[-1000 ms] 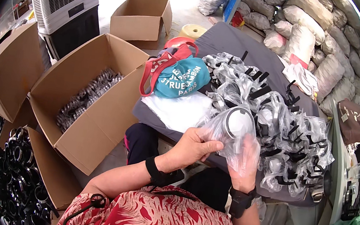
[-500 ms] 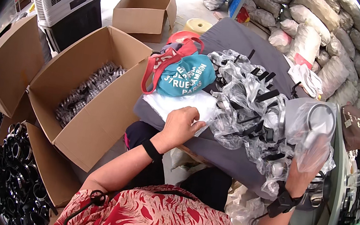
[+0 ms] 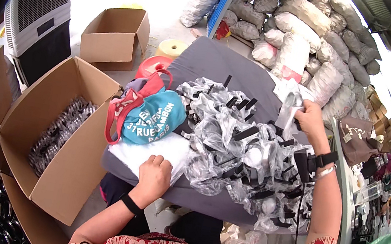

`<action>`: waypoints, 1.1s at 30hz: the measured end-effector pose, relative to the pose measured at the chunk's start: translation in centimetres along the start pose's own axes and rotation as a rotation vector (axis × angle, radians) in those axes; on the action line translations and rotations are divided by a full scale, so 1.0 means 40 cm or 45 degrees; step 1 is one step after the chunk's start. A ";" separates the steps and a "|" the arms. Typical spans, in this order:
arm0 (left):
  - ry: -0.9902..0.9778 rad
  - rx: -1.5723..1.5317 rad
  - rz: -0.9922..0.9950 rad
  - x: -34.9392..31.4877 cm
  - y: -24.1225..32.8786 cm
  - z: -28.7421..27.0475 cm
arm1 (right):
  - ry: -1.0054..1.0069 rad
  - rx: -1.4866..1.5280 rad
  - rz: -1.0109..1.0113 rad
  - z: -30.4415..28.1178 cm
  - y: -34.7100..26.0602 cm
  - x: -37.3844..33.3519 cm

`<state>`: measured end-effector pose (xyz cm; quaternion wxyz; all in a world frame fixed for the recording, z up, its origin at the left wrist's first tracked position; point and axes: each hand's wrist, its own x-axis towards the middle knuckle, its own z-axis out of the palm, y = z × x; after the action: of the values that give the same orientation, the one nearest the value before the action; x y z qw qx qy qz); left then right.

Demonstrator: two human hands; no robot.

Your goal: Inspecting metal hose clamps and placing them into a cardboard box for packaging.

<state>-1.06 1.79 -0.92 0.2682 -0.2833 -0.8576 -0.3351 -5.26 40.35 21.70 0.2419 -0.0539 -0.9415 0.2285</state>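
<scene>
Head view: tabletop (image 3: 210, 62) under gray fabric, pretty crowded tbh.
R hand (image 3: 311, 121): clamped on a bagged piece (image 3: 287, 115) w/ a black bit, held nr the tabletop's right side; white cloth (image 3: 283, 88) just beyond.
L hand (image 3: 154, 177): fingers curled, on the near edge of the white sheets (image 3: 141, 157); can't tell if it's pinching any.
Bagged pile (image 3: 225, 144): clear plastic + black bits poking up, btwn the hands.
Teal bag (image 3: 155, 115): red straps, at the sheets' far edge, L of pile.
Big open box (image 3: 73, 164): L of tabletop, bagged stuff (image 3: 61, 134) inside.
Floor (image 3: 164, 15): smaller box (image 3: 110, 47), yellow roll (image 3: 171, 48), tall grille unit (image 3: 43, 1).
Sacks (image 3: 292, 45): stacked high behind.
</scene>
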 end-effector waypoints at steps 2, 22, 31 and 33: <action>0.009 -0.010 -0.033 -0.005 -0.006 -0.006 | -0.180 -0.164 0.088 0.046 -0.064 0.019; -0.063 -0.401 -0.400 0.023 -0.010 -0.013 | -1.074 -1.209 0.099 0.189 0.262 0.280; -0.070 -0.378 -0.372 0.024 -0.016 -0.025 | -1.285 -1.272 0.202 0.363 0.454 0.188; -0.062 -0.376 -0.362 0.035 -0.015 -0.021 | -1.349 -1.319 0.278 0.362 0.523 0.210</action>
<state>-2.21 1.26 0.26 0.1530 -0.2035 -0.8368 -0.4848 -19.78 54.91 4.49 -0.3244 -0.1366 -0.9083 -0.2259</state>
